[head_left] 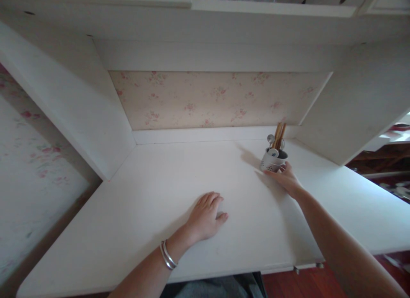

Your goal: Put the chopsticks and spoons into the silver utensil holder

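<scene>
My left hand [206, 217] rests palm down on the white countertop [153, 178], its fingers stretched out and thumb apart, holding nothing. Two silver bangles [167, 255] circle that wrist. Farther back on the right, my right hand [286, 178] grips the front of a white utensil holder [266, 162], thumb on its left side and fingers on its right. The holder stands upright near the back edge and has small holes in its side. Wooden chopsticks [279, 136] and a metal spoon [270, 138] stick up from it. Part of its front is hidden by my hand.
White side panels [73, 101] bound the counter at left and right. Low overhead is a cabinet [205, 27]. Floral wallpaper [218, 99] covers the back wall. Dark shelves with items [384, 165] stand beyond the right panel. Red flooring [294, 285] shows below the front edge.
</scene>
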A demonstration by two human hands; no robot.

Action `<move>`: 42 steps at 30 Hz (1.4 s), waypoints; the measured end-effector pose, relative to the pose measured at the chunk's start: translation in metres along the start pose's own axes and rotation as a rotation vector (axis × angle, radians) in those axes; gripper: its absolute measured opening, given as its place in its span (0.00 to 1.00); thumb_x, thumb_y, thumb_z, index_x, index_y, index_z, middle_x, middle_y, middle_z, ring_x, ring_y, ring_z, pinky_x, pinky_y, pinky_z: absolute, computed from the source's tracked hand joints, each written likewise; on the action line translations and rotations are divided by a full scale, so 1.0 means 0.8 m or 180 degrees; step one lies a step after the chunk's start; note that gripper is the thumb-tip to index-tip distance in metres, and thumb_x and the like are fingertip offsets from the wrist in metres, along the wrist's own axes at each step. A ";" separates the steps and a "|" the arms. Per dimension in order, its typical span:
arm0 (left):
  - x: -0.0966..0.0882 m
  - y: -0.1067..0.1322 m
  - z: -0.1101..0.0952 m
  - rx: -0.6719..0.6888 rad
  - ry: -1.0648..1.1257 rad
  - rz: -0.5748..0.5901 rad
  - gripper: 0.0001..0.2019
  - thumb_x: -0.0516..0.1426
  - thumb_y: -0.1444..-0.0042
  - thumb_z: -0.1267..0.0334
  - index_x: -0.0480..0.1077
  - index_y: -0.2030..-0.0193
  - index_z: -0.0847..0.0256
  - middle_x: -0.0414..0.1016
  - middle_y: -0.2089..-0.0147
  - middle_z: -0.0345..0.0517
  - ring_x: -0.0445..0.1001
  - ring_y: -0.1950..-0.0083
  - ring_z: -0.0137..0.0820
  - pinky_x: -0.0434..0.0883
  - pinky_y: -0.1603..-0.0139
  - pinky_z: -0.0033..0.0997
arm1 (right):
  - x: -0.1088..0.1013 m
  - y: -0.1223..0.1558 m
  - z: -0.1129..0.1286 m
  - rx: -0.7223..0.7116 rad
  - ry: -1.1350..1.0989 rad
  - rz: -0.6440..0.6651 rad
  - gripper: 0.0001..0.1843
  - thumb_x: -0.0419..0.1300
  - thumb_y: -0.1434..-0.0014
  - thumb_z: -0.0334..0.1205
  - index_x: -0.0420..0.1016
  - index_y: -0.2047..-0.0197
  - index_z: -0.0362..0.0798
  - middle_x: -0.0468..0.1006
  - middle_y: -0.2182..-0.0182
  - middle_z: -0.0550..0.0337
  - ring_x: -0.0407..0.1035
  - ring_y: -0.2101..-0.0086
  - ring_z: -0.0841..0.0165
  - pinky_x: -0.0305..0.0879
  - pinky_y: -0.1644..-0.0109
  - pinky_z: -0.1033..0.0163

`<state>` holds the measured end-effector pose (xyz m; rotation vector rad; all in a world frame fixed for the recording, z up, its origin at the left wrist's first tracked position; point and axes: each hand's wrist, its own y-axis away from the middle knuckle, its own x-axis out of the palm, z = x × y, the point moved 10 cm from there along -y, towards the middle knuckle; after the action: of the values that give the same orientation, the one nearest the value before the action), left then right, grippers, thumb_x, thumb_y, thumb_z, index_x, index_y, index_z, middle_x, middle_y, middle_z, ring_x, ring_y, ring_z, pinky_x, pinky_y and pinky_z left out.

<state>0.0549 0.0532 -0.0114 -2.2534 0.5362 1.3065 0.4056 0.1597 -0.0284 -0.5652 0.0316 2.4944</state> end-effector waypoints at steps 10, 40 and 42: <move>0.003 0.002 0.000 -0.0049 -0.0057 0.0117 0.22 0.52 0.42 0.53 0.62 0.43 0.59 0.61 0.38 0.49 0.56 0.35 0.38 0.53 0.34 0.41 | -0.007 0.136 0.059 -0.0232 -0.1238 -0.0512 0.18 0.64 0.54 0.47 0.64 0.62 0.51 0.66 0.71 0.66 0.65 0.72 0.72 0.64 0.66 0.65; -0.005 0.003 -0.008 0.0170 0.0027 0.0030 0.17 0.54 0.42 0.57 0.68 0.49 0.61 0.68 0.45 0.53 0.63 0.41 0.41 0.61 0.39 0.45 | 0.246 0.241 0.152 -0.1535 0.0622 0.2014 0.14 0.55 0.44 0.47 0.66 0.75 0.48 0.68 0.80 0.65 0.59 0.77 0.73 0.50 0.73 0.69; -0.005 0.003 -0.008 0.0179 0.0001 0.0038 0.18 0.53 0.42 0.57 0.68 0.48 0.62 0.67 0.44 0.54 0.63 0.41 0.41 0.60 0.38 0.45 | 0.246 0.241 0.152 -0.1533 0.0631 0.2013 0.13 0.55 0.43 0.47 0.67 0.75 0.48 0.68 0.80 0.65 0.60 0.77 0.73 0.50 0.73 0.69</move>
<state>0.0564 0.0477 -0.0058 -2.2082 0.5803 1.2811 0.1073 0.1212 -0.0162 -1.1472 -0.3793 3.0596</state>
